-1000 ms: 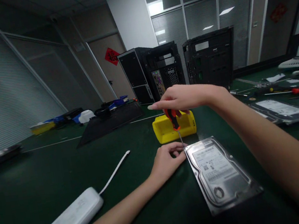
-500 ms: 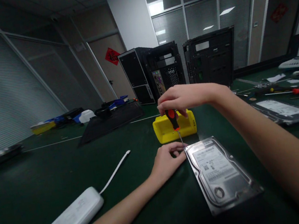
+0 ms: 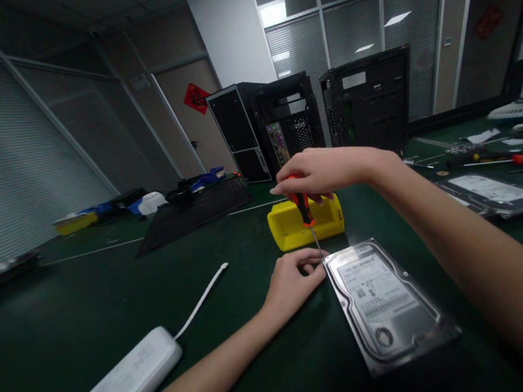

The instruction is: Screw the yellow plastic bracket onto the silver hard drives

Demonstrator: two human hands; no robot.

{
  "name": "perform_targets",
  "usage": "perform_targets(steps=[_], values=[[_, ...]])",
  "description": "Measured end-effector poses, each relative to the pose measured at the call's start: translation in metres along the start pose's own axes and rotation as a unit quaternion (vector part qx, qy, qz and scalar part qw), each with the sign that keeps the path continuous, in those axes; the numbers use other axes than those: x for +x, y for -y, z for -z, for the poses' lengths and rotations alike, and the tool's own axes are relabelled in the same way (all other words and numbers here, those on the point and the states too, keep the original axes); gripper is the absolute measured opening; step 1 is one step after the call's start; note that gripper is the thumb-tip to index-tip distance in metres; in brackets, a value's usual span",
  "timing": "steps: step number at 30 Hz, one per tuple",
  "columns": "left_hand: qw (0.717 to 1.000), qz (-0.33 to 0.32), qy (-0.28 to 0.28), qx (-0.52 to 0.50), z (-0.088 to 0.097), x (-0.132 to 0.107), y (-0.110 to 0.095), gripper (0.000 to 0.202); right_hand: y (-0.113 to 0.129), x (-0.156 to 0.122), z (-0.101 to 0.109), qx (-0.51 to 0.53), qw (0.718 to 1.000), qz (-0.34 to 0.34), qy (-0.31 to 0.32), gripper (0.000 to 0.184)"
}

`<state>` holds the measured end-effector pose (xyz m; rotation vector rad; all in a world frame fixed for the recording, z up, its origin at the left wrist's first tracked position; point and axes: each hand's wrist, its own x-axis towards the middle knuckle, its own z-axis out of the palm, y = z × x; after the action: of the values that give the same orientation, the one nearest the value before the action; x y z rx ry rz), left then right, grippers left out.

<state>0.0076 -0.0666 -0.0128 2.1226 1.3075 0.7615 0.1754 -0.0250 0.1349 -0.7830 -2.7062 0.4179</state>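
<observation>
A silver hard drive with a white label lies flat on the dark green table. My right hand is closed from above round the red and black handle of a screwdriver. Its shaft points down, and the tip meets the drive's upper left corner. My left hand rests on the table with thumb and fingers curled against that same corner. Whatever sits under the tip is too small to make out. Just behind the hands stands a yellow plastic bin.
A white power strip with a white cable tie lies at the left. Another hard drive and several tools are at the right. Black computer cases stand at the back, near a dark panel.
The fingers of my right hand have shifted on the screwdriver handle, one now reaching further left. My left hand and the hard drive have stayed put.
</observation>
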Motion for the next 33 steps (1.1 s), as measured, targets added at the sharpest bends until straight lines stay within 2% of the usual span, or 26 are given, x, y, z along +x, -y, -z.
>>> perform_targets(steps=[6, 11, 15, 33], values=[[1.000, -0.003, 0.003, -0.006, 0.0003, -0.0004, 0.0012, 0.032, 0.0020, -0.0006, -0.0005, 0.015, 1.000, 0.000, -0.004, 0.044], [1.000, -0.002, 0.002, -0.010, 0.0006, -0.0006, -0.0012, 0.031, 0.0044, -0.0017, 0.0008, 0.025, 1.000, -0.009, 0.009, 0.025], [1.000, 0.006, -0.003, -0.011, 0.0005, -0.0006, -0.0029, 0.032, 0.0022, -0.0017, 0.0001, 0.039, 0.999, -0.011, 0.011, 0.019], [1.000, 0.003, -0.001, 0.002, 0.0008, 0.0013, 0.0004, 0.028, 0.0009, -0.0002, 0.0010, 0.040, 0.999, -0.007, 0.012, 0.026]])
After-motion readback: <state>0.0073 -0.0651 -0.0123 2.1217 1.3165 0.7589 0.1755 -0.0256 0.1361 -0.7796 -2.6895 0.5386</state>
